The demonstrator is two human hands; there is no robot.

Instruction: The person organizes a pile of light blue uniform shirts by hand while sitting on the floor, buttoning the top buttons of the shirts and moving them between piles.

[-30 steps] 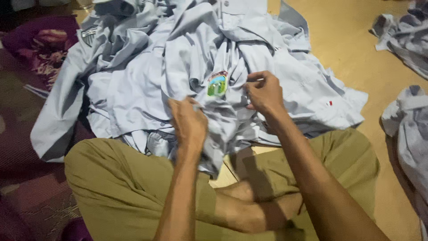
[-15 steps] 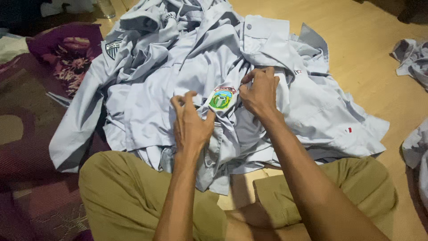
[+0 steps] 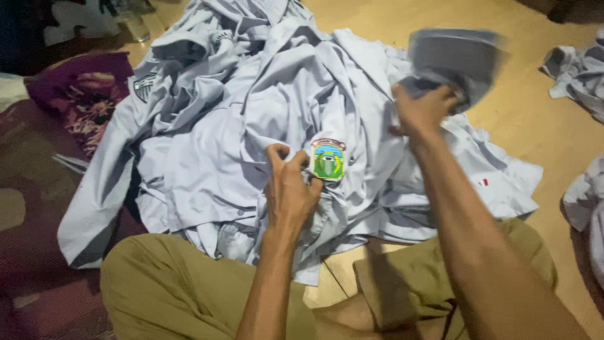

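A heap of pale blue-grey shirts (image 3: pixel 251 113) lies on the floor in front of my crossed legs. My left hand (image 3: pixel 289 189) pinches the cloth of the top shirt right beside a shield-shaped green, yellow and blue patch (image 3: pixel 328 159). My right hand (image 3: pixel 423 110) is raised to the right of the heap and grips a fold of the same pale cloth (image 3: pixel 456 60), which is lifted and blurred by motion. A second grey crest patch (image 3: pixel 145 85) shows on a shirt at the heap's left.
I sit cross-legged in olive trousers (image 3: pixel 170 289) on a wooden floor (image 3: pixel 522 119). A dark red patterned rug (image 3: pixel 44 189) lies to the left. More pale shirts (image 3: pixel 579 69) lie at the right edge. A clear bottle (image 3: pixel 133 22) stands at the back left.
My right hand left the patch, moved up and to the right, and lifted a fold of shirt cloth. My left hand stayed beside the patch. The view tilted a little.
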